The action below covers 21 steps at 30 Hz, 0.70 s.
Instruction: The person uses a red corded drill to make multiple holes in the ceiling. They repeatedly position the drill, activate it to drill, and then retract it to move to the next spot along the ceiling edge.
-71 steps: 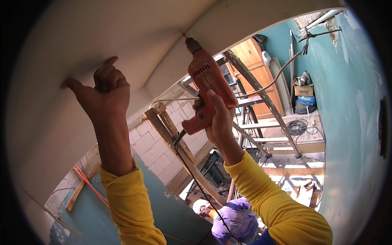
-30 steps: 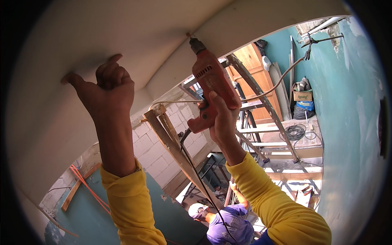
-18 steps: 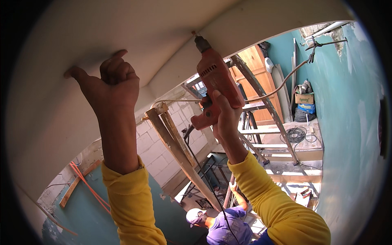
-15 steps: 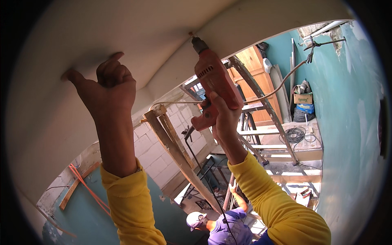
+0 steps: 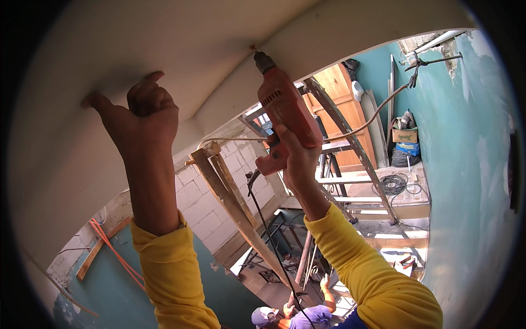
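I look up at a white ceiling panel (image 5: 137,49). My left hand (image 5: 143,118) presses flat against it, fingers spread, holding nothing. My right hand (image 5: 296,162) grips a red electric drill (image 5: 285,118) by its handle. The drill points upward, and its bit tip meets a screw (image 5: 253,48) at the seam between the flat panel and a raised white beam (image 5: 339,38). A black cord (image 5: 271,241) hangs down from the drill. Both sleeves are yellow.
A slanted wooden plank (image 5: 230,208) props up from below. Another person (image 5: 307,312) in a purple shirt and white cap stands beneath. A metal scaffold frame (image 5: 350,159), a teal wall (image 5: 466,181), a wooden door (image 5: 342,109) and coiled cable (image 5: 394,183) lie to the right.
The drill has stayed raised against the ceiling seam, shifting only slightly. My left hand keeps pressing the panel. The person below has moved a little.
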Available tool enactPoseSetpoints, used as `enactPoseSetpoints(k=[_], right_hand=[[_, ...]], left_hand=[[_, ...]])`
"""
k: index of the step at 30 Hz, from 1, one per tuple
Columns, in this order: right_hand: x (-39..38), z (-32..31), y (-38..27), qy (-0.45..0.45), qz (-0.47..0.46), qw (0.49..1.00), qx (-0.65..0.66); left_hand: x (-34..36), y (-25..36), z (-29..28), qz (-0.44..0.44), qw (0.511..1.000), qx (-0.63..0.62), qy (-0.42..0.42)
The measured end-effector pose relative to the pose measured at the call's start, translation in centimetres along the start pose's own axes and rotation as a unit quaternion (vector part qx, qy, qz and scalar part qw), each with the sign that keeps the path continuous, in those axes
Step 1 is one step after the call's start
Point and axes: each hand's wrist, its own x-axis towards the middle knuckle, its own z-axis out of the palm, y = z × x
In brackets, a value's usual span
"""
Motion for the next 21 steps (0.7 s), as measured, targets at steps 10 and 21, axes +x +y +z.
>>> enactPoseSetpoints(k=[10,21], right_hand=[[0.3,-2.7,-1.1,0.001,-0.054,0.995,-0.089],[-13.4,-13.5,-11.2,0.091,0.186,0.978,0.026]], left_hand=[[-0.4,-0.4,0.1,-0.009,1.0,0.01,-0.004],[-2.1,-1.9,-1.9,0.045,0.98,0.177,-0.084]])
